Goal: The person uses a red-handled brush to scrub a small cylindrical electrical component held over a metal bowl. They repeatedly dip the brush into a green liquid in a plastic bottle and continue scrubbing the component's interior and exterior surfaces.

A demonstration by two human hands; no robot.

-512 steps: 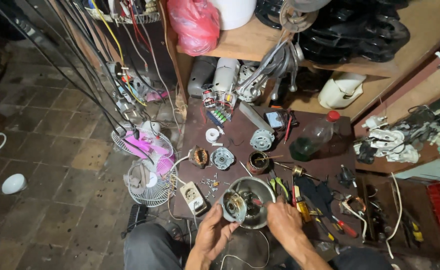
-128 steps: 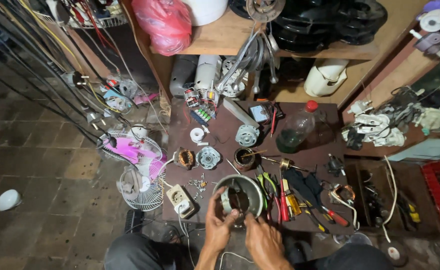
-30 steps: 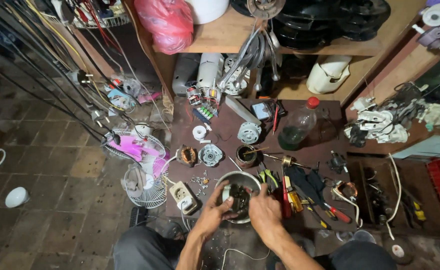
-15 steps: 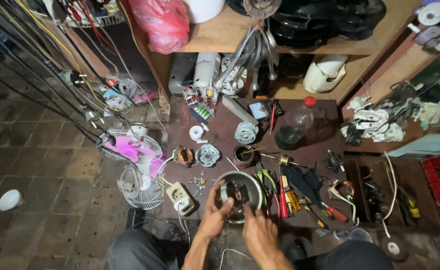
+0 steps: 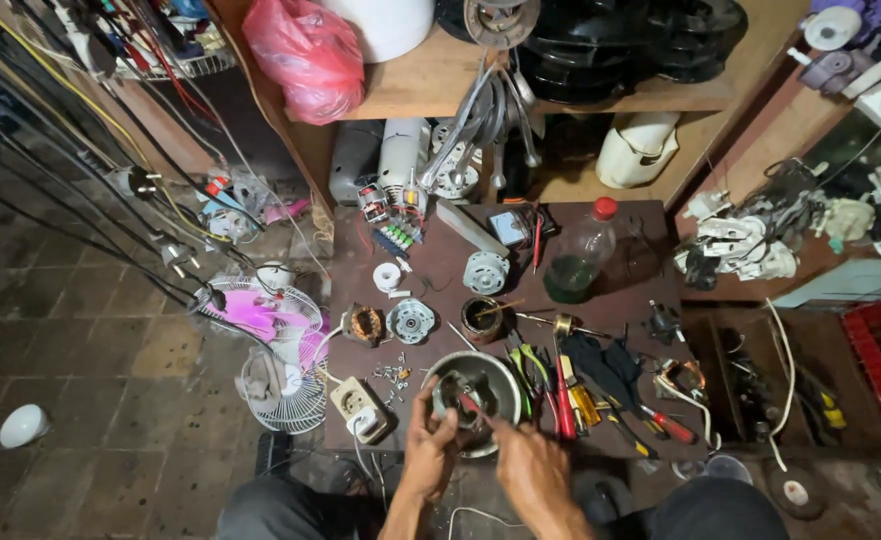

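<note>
Your left hand [image 5: 430, 452] curls around the near-left rim of the metal bowl [image 5: 500, 375], while your right hand [image 5: 528, 468] pinches a small red-tipped part [image 5: 469, 404] inside it, fingers closed. The bowl sits at the table's near edge, directly between and just ahead of your hands. Pliers [image 5: 527, 368] and screwdrivers [image 5: 566, 392] crowd just right of your right hand, a socket block [image 5: 360, 408] lies left of your left, and only a little bare table shows ahead.
</note>
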